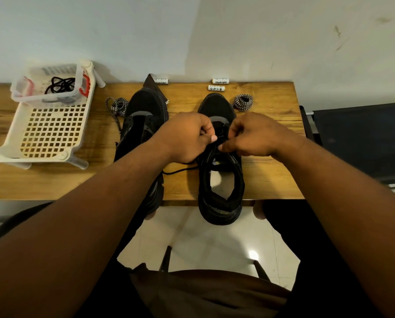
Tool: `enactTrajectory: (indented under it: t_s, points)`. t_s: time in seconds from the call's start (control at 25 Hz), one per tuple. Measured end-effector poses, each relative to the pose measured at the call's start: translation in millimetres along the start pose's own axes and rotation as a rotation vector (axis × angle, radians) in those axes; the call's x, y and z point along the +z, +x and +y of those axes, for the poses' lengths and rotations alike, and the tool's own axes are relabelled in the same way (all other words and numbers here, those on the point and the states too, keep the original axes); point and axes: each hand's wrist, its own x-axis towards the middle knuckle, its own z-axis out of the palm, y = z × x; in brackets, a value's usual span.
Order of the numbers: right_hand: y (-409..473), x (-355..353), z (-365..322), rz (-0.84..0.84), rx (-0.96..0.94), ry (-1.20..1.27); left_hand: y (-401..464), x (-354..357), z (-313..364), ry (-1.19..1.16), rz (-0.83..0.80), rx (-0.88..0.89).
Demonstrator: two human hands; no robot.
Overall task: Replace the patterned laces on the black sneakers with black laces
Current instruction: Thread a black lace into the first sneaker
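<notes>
Two black sneakers stand on the wooden table (272, 138), toes toward the wall. Over the right sneaker (221, 187), my left hand (187, 136) and my right hand (254, 136) each pinch a black lace (180, 169) at the eyelets; its loose end trails left across the table. The left sneaker (143, 118) lies partly under my left forearm. One patterned lace (118, 107) sits loose left of that sneaker, and a coiled patterned lace (243, 102) rests right of the right sneaker's toe. Another black lace (60, 86) lies in a clear tub.
A white perforated basket (47, 131) at the table's left holds the clear tub (47, 88). Three small white labelled tubes (217, 84) lie along the wall edge. A dark chair (361, 143) stands right of the table. The right sneaker's heel overhangs the table's near edge.
</notes>
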Motion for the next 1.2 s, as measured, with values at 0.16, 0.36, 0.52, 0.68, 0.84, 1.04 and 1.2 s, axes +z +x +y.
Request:
enactTrajectory:
  t_s: [0.16, 0.36, 0.52, 0.68, 0.84, 1.04, 1.2]
  points:
    - [-4, -2, -9, 0.068, 0.039, -0.059, -4, 16, 2, 0.045, 0.089, 0.040]
    - [-7, 4, -15, 0.128, -0.001, -0.107, -3, 19, 9, 0.041, 0.118, 0.070]
    - [-8, 2, -11, 0.112, 0.025, 0.015, -2, 24, 17, 0.119, 0.088, 0.036]
    - [-7, 1, -10, 0.096, 0.037, 0.040, 6, 5, 14, 0.083, -0.006, 0.014]
    - [-6, 0, -11, 0.093, 0.071, 0.037, 5, 6, 18, 0.140, -0.021, 0.029]
    - [-4, -1, -8, 0.091, 0.096, 0.094, 7, 10, 22, 0.188, -0.021, 0.008]
    - [-5, -2, -2, 0.112, 0.080, 0.158, 5, 8, 27, 0.226, -0.031, -0.005]
